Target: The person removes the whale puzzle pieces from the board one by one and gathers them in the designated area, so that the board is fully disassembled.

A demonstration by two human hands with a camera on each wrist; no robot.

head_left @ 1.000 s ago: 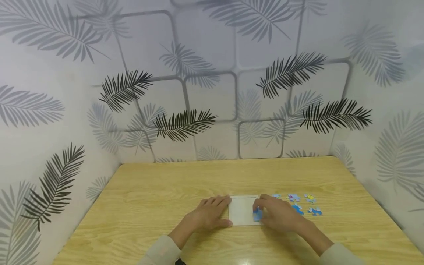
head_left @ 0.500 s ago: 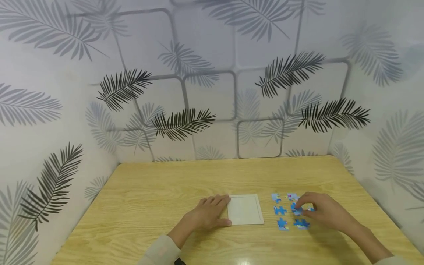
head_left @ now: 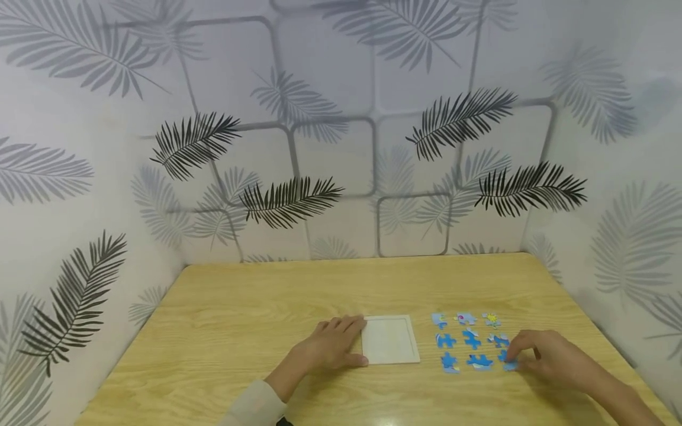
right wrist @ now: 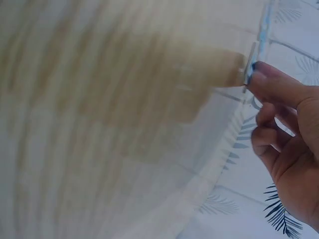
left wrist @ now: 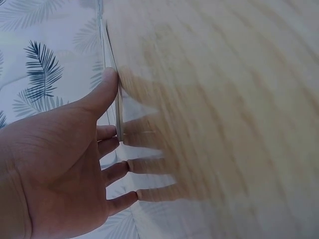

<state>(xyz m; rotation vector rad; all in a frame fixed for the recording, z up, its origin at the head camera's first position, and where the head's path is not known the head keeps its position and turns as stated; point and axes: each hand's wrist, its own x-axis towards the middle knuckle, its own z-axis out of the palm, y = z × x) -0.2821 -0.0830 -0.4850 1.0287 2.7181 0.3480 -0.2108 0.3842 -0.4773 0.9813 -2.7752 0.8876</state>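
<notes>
A white square puzzle frame point(head_left: 391, 339) lies flat on the wooden table. My left hand point(head_left: 334, 343) rests at its left edge, fingers fairly straight; in the left wrist view the thumb of that hand point(left wrist: 65, 159) touches the frame's thin side. Right of the frame, blue jigsaw pieces point(head_left: 472, 339) lie face up in three loose rows. At the lower right corner of this group, my right hand point(head_left: 554, 358) pinches a blue jigsaw piece point(head_left: 510, 362), partly covered by the fingertips. In the right wrist view the right hand point(right wrist: 294, 134) has thumb and finger on the piece's edge.
The light wooden table point(head_left: 256, 296) reaches back to a wall point(head_left: 341, 148) with leaf patterns. A flower-printed jigsaw piece point(head_left: 491, 319) lies in the back row, with a narrow strip of table between the pieces and the frame.
My right hand has carried a blue jigsaw piece from over the frame to the middle of the group, released it, and moved right to the lower right piece. The left hand stays put.
</notes>
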